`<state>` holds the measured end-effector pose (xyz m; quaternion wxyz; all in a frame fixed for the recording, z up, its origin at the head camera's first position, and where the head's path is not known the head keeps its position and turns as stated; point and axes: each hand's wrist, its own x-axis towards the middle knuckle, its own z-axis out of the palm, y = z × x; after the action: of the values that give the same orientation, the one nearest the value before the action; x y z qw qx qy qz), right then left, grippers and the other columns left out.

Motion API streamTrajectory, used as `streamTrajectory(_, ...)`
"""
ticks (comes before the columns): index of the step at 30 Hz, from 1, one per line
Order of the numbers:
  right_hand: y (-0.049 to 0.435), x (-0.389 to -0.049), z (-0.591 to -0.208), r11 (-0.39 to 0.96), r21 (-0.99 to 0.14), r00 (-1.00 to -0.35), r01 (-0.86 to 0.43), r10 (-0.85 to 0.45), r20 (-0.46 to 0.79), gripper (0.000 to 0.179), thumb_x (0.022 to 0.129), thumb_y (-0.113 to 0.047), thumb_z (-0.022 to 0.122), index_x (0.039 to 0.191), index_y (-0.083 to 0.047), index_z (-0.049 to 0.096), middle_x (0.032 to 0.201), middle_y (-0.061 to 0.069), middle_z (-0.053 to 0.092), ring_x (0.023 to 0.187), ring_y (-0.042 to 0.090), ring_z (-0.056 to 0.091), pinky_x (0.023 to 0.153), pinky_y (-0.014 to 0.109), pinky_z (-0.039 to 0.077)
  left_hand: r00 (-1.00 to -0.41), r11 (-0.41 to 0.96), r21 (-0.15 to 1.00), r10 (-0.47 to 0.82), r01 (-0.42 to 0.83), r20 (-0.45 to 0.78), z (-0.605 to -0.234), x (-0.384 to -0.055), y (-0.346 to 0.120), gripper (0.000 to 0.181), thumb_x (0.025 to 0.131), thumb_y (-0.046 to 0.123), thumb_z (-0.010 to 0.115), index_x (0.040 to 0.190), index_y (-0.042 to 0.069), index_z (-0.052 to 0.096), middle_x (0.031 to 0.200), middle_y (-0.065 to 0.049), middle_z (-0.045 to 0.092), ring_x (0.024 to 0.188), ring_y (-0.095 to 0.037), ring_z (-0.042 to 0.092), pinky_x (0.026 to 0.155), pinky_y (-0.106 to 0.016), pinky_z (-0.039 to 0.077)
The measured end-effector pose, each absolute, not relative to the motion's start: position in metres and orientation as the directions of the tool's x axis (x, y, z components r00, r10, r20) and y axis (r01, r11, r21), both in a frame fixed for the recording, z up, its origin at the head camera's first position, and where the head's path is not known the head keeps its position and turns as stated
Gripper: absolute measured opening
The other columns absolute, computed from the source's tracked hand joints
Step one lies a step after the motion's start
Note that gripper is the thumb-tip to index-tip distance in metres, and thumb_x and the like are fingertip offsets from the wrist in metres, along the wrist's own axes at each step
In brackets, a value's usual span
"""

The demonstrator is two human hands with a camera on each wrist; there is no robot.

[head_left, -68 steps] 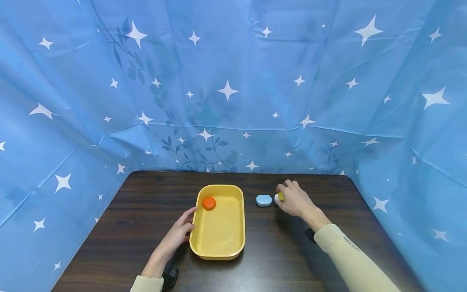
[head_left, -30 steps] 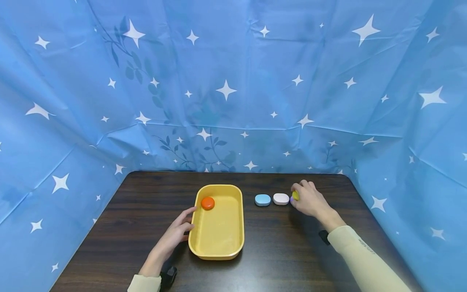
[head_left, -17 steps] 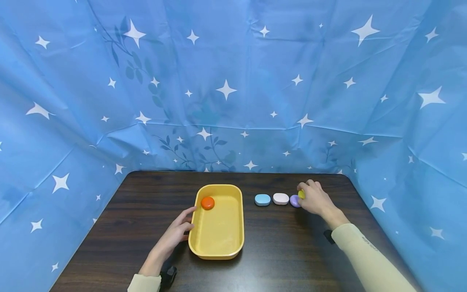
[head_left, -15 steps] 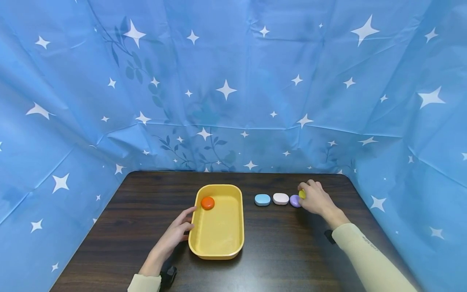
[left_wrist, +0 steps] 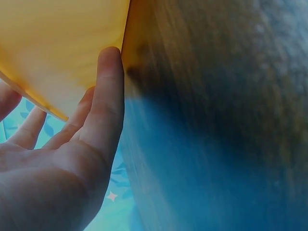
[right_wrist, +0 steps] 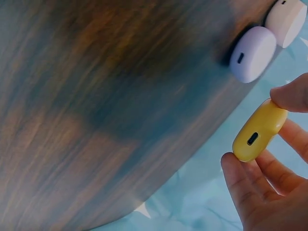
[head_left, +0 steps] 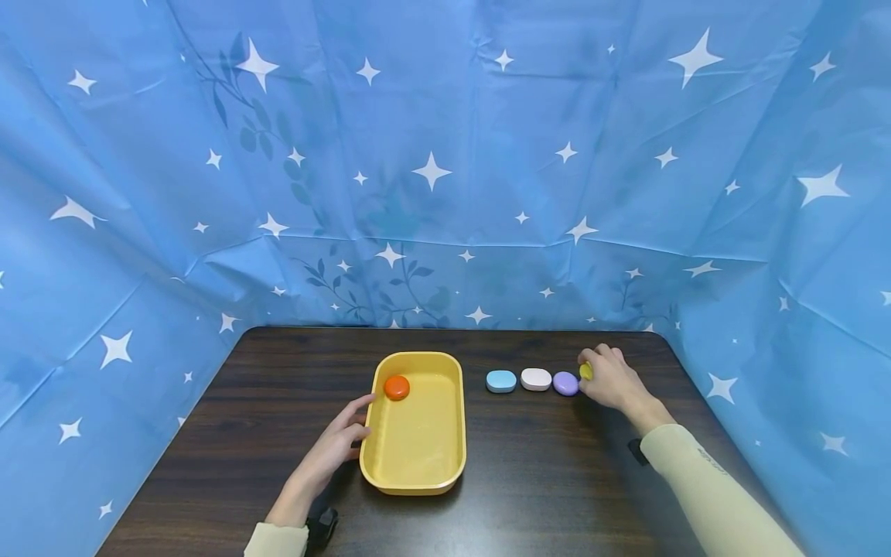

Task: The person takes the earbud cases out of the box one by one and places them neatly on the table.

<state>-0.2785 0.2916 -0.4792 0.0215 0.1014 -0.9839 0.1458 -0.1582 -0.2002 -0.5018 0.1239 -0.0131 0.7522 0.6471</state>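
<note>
My right grip (head_left: 614, 381) pinches the yellow case (right_wrist: 260, 131) between thumb and fingers, just right of the purple case (head_left: 565, 384) in its row with the white case (head_left: 536, 379) and blue case (head_left: 501, 381) on the table (head_left: 536, 472). I see my left grip (head_left: 332, 442), fingers spread, touching the side of the yellow tray (head_left: 414, 445) holding the orange piece (head_left: 397, 387).

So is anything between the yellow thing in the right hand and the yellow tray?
Yes: from the yellow thing in the right hand toward the yellow tray, the purple one, white one and blue one sit in a row on the table.
</note>
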Motion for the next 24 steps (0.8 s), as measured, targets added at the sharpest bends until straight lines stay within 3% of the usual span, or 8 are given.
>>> streamTrajectory(24, 0.304, -0.284, -0.503, 0.947, -0.284, -0.986, -0.153, -0.167, -0.023, 0.040, 0.083, -0.013, 0.071, 0.119, 0.004, 0.064, 0.113, 0.026, 0.055, 0.100, 0.040, 0.049, 0.080, 0.063, 0.050, -0.970, 0.169, 0.968, 0.129, -0.183, -0.206, -0.501, -0.157, -0.199, 0.059, 0.099, 0.008, 0.048, 0.156, 0.015, 0.037, 0.131, -0.021, 0.054, 0.110, -0.032, 0.061, 0.094, -0.055, 0.052)
